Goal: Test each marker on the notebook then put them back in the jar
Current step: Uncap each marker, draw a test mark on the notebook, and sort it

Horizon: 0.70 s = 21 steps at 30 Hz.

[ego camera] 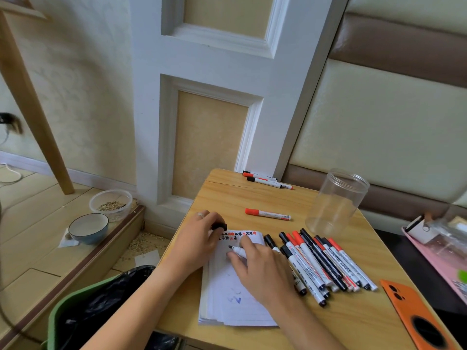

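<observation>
An open lined notebook (235, 299) lies on the wooden table, with red and black test marks along its top. My right hand (260, 269) holds an uncapped black marker (237, 249), tip pointing left just over the page. My left hand (199, 241) rests on the notebook's left edge and pinches the black cap (219, 226). A clear empty jar (336, 203) stands upright at the back right. Several red and black markers (326, 261) lie in a row right of the notebook. One red-capped marker (267, 214) lies alone behind the notebook. Three more markers (265, 179) lie at the table's far edge.
An orange phone (414, 317) lies at the table's front right corner. A pink tray (437, 258) with small items sits off the table to the right. A green bin (75, 314) with a black liner stands at the lower left. Two bowls (88, 227) rest on the floor step.
</observation>
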### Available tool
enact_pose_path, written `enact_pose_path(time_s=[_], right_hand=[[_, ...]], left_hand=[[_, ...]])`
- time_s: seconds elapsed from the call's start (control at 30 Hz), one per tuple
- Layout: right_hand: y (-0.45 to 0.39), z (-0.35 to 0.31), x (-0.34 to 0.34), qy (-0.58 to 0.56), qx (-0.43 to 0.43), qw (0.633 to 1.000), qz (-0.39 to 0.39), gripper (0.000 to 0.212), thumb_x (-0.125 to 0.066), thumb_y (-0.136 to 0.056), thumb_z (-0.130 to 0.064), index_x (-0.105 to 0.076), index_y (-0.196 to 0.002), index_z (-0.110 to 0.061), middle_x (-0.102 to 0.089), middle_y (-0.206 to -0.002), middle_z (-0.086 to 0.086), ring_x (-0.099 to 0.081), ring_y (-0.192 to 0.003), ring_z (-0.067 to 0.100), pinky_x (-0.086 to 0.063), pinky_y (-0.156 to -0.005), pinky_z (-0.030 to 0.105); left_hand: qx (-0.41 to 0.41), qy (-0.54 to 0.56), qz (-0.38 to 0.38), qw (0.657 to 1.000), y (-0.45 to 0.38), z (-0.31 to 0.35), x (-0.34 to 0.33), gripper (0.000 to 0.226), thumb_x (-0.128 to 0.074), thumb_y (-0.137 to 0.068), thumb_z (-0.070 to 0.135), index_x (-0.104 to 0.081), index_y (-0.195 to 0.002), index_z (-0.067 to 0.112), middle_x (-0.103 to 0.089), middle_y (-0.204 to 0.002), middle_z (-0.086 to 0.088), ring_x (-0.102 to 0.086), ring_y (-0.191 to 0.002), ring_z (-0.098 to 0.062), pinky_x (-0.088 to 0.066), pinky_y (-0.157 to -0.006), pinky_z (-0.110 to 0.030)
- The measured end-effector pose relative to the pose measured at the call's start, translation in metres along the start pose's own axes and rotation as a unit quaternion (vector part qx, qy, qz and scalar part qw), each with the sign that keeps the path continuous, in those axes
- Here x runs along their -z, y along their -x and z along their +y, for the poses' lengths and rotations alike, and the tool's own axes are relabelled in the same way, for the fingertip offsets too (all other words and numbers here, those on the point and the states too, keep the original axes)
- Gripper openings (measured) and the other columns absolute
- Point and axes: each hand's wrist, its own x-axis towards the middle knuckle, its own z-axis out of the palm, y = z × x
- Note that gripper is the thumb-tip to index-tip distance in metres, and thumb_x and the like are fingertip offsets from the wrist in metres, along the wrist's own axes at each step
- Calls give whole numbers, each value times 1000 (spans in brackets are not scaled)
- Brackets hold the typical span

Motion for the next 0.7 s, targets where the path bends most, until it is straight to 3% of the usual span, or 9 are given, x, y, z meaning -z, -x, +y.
enact_pose_path(time_s=[0.17, 0.33, 0.6, 0.7], right_hand=[[-1, 2, -3, 32, 8, 999, 12, 32, -41, -95, -58, -52, -92, -28, -58, -58, -6, -59, -48, 24, -27, -44, 27], [-2, 0, 0, 56, -2, 998, 4, 28, -44, -92, -55, -54, -89, -29, -53, -53, -9, -54, -41, 16, -21, -43, 24], [-2, 1, 0, 43, -5, 999, -18, 28, -44, -94, -54, -56, -93, -28, -55, -55, -8, -56, -44, 17, -24, -44, 25], [-1, 1, 3, 26, -12, 999, -29, 31, -40, -97, -55, -55, -101, -28, -62, -65, -6, -63, -56, 22, -31, -49, 28]], left_hand=[[47, -30, 1, 998, -30, 4, -17, 9, -67, -90, 26, -70, -94, 34, -62, -91, 13, -52, -93, -14, -46, -80, -35], [83, -82, -23, 993, -42, -3, -34, 16, -65, -93, 34, -74, -106, 31, -61, -102, 5, -49, -104, -19, -44, -88, -37], [71, -120, -61, 988, -39, -6, -32, 28, -56, -98, 38, -69, -122, 32, -59, -114, 3, -45, -109, -18, -43, -93, -36], [66, -106, -62, 990, -32, -4, -25, 40, -58, -98, 39, -57, -137, 30, -59, -122, 1, -46, -114, -19, -41, -96, -33]])
